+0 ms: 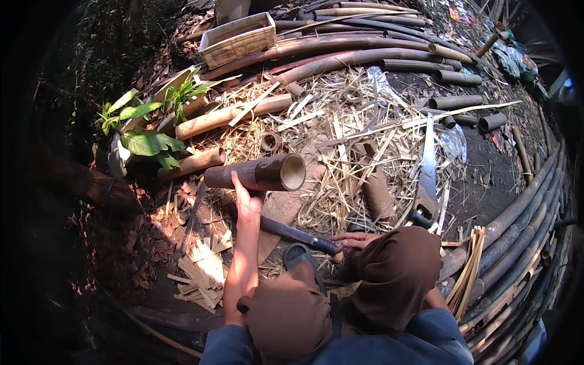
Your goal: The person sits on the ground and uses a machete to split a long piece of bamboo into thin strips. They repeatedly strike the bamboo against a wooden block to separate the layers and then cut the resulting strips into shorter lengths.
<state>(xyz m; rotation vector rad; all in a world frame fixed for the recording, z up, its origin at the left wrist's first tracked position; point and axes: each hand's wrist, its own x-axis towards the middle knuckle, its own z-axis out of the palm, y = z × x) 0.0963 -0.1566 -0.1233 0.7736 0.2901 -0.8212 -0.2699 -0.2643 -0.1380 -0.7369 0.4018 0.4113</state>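
My left hand (pixel 248 198) is closed around a short, dark bamboo section (pixel 255 173), raised over the ground. Its hollow, pale cut end faces right. A machete (pixel 286 232) with a long dark blade and black handle lies slanted below it, between my knees and the shavings. At the butt of that handle, my right hand (pixel 356 241) has its fingers closed, partly hidden behind my right knee. A handsaw (pixel 426 173) rests to the right, blade pointing away. A flat board (pixel 283 213) lies on the ground under the machete.
Pale bamboo shavings (pixel 340 146) cover the middle ground. Split slats (pixel 204 271) are piled at lower left. Long bamboo poles (pixel 517 225) curve along the right, and others lie at the back beside a plastic crate (pixel 237 41). Leafy plants (pixel 146 140) stand left.
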